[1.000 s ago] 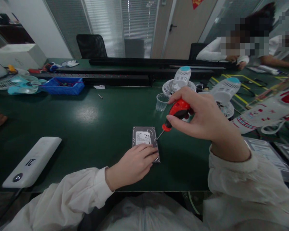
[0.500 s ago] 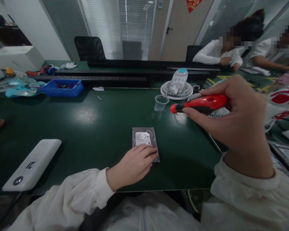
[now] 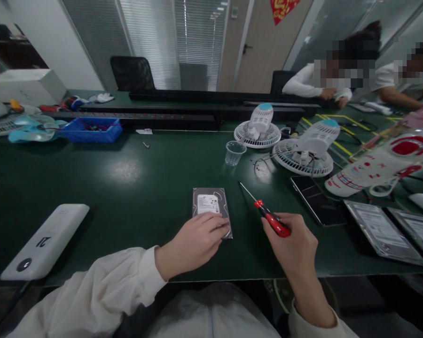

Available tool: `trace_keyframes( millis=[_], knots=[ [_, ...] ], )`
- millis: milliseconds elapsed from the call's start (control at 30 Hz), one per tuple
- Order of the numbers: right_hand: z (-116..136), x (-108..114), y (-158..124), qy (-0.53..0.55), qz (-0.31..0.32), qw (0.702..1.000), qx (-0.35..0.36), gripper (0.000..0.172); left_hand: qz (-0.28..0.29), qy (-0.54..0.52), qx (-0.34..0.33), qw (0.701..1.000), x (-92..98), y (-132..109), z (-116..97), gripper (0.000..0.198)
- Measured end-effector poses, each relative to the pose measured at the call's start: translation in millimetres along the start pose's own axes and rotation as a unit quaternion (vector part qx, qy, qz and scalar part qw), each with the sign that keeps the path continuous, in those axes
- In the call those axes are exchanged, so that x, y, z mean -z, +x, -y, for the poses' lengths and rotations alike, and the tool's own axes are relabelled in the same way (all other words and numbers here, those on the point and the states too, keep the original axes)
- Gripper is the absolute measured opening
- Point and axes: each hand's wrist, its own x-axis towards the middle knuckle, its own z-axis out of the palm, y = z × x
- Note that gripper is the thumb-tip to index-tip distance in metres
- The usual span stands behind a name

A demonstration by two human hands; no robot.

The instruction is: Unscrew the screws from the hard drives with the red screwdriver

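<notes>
A silver-grey hard drive (image 3: pixel 207 203) with a white label lies flat on the dark green table (image 3: pixel 144 188). My left hand (image 3: pixel 200 234) rests over its near half, fingers closed across it towards its right edge; the thumb is hidden. To the right, my right hand (image 3: pixel 294 239) is closed round the red and black handle of a screwdriver (image 3: pixel 264 211). The thin shaft points away from me and to the left, its tip apart from the drive. Beyond it stands a clear plastic cup (image 3: pixel 235 154).
Two white fan parts (image 3: pixel 303 150) sit at the back right, with small dark bits nearby. A phone (image 3: pixel 317 199), a red and white bottle (image 3: pixel 364 171) and more hard drives (image 3: pixel 382 232) lie right. A white power bank (image 3: pixel 45 241) and blue tray (image 3: pixel 93 130) are left. Two people work opposite.
My right hand has come down and left with the screwdriver, from raised near the camera to low beside the drive. My left hand stays on the hard drive. Another hand at the far left has gone.
</notes>
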Motion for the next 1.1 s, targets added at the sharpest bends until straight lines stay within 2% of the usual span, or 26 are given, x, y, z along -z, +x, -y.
trace_keyframes(
  millis=[167,300,400,467,533,567,600,700,767,833,900,967,1100],
  knots=[
    [-5,-1,-9,-0.076,0.067,0.994,0.033,0.022,-0.015,0.003,-0.006,1.0,0.3,0,0,0.018],
    [-8,9,-1,-0.066,0.08,0.992,0.069,0.031,-0.011,0.006,-0.002,1.0,1.6,0,0,0.016],
    [-12,22,25,-0.021,0.09,0.993,0.075,0.028,-0.009,0.007,0.003,1.0,1.3,-1,0,0.015],
    [-14,28,56,-0.034,0.099,0.99,0.092,0.021,-0.013,0.007,0.008,1.0,0.1,-2,1,0.015],
    [-15,26,94,-0.077,0.148,0.982,0.092,0.015,-0.017,0.005,0.012,1.0,-1.2,-3,1,0.016],
    [-15,20,113,-0.117,0.18,0.974,0.075,0.012,-0.018,0.004,0.013,1.0,-1.6,-4,1,0.017],
    [-14,13,131,-0.157,0.239,0.956,0.057,0.013,-0.019,0.004,0.012,1.0,-1.9,-4,1,0.017],
    [-14,-21,172,-0.195,0.28,0.939,0.04,0.018,-0.016,0.005,0.01,1.0,-1.6,-4,1,0.018],
    [-16,-44,188,-0.219,0.303,0.927,0.034,0.02,-0.013,0.006,0.009,1.0,-1.0,-4,1,0.018],
    [-18,-64,196,-0.248,0.317,0.915,0.028,0.025,-0.012,0.008,0.008,1.0,-0.5,-3,1,0.017],
    [-22,-78,199,-0.274,0.325,0.905,0.024,0.036,-0.013,0.007,0.007,1.0,-0.4,-3,1,0.017],
    [-25,-86,200,-0.296,0.33,0.896,0.025,0.042,-0.014,0.006,0.008,1.0,-0.5,-3,1,0.018],
    [-27,-93,199,-0.324,0.336,0.884,0.033,0.042,-0.013,0.002,0.016,1.0,-0.6,-2,0,0.017]
  ],
)
